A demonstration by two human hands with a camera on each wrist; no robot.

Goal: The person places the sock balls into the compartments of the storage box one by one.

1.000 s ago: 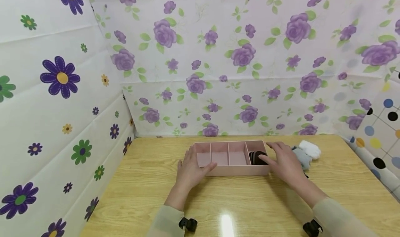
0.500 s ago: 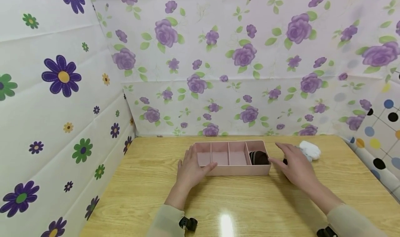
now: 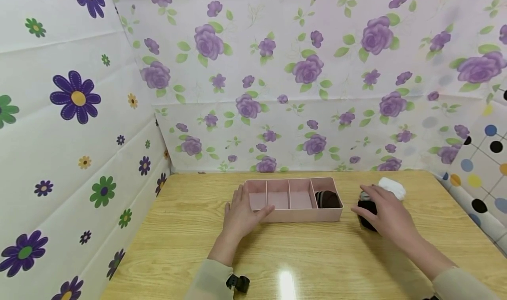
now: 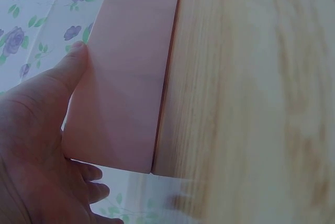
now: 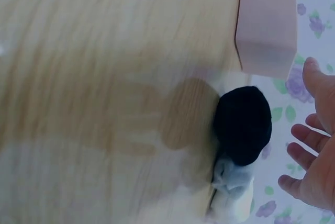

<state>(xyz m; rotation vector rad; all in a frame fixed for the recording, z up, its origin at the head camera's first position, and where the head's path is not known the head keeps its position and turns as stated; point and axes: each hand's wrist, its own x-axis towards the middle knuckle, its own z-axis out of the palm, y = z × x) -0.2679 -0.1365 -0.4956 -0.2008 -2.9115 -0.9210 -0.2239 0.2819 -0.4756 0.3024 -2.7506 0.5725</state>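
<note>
A pink box (image 3: 301, 215) with several compartments in a row stands on the table. My left hand (image 3: 240, 214) rests at its left end, straight fingers along the end and thumb across the front rim. A rolled brown striped sock (image 3: 328, 199) lies in the rightmost compartment. Right of the box my right hand (image 3: 386, 212) hovers with fingers spread over a black rolled sock (image 3: 366, 212), partly hidden by the hand. In the right wrist view the fingers stay apart from this black bundle. A grey bundle (image 5: 233, 176) lies against the black one.
A white rolled bundle (image 3: 392, 188) lies behind my right hand. The wooden table (image 3: 190, 229) reaches back to a flower-patterned cloth wall (image 3: 222, 128); another printed cloth (image 3: 59, 159) stands along the left.
My right hand has moved right, away from the box's right compartment, to above the black bundle. The brown sock is now uncovered. My left hand has stayed at the box.
</note>
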